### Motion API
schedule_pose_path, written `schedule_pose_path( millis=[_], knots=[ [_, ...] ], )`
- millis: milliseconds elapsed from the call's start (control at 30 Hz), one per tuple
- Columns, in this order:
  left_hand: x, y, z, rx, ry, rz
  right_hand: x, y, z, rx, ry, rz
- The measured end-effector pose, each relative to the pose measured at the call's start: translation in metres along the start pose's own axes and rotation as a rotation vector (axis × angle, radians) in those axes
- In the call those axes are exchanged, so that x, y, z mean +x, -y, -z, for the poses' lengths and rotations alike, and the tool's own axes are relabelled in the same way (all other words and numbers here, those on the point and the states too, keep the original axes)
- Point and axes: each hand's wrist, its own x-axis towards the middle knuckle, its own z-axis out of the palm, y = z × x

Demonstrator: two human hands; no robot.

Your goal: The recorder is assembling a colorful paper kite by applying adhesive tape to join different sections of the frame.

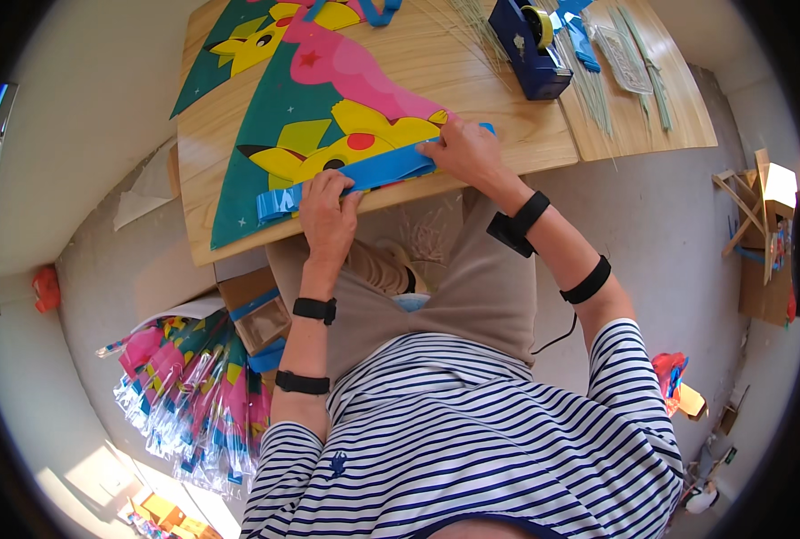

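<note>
A triangular printed sheet point(265, 175), green and pink with a yellow cartoon figure, lies at the table's near edge. Across its near side runs a shiny blue plastic strip point(386, 168), with a folded bunch at its left end. My left hand point(328, 216) is closed on the strip near that bunch, its fingers curled and pressing down. Farther right, my right hand point(467, 153) pinches the strip against the sheet's right corner. Part of the strip and corner is hidden under the fingers.
On the wooden table point(517, 135) stand a dark blue tape dispenser point(530, 54), thin pale rods point(595, 99) and a clear plastic box point(623, 58). A second printed sheet point(238, 40) lies at the far left. Bagged printed sheets point(198, 386) and a cardboard box point(260, 314) are below left.
</note>
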Motion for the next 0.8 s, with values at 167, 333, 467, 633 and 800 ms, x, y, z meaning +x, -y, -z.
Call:
schedule_pose_path(
  millis=[167, 333, 467, 633, 800],
  knots=[
    [0.000, 0.000, 0.000, -0.017, -0.005, 0.000, 0.011, 0.000, -0.010, 0.057, 0.080, -0.090],
    [0.000, 0.002, 0.000, -0.024, -0.003, 0.005, 0.015, 0.002, -0.011, 0.124, -0.017, -0.039],
    [-0.002, 0.005, -0.001, -0.038, -0.014, 0.020, 0.021, 0.002, -0.014, 0.042, -0.062, 0.029],
    [-0.003, 0.005, -0.002, -0.025, -0.027, -0.001, 0.022, -0.010, -0.037, -0.103, -0.226, 0.174],
    [-0.004, 0.006, -0.001, -0.014, -0.023, -0.011, 0.018, -0.009, -0.039, -0.208, -0.309, 0.265]
  ],
)
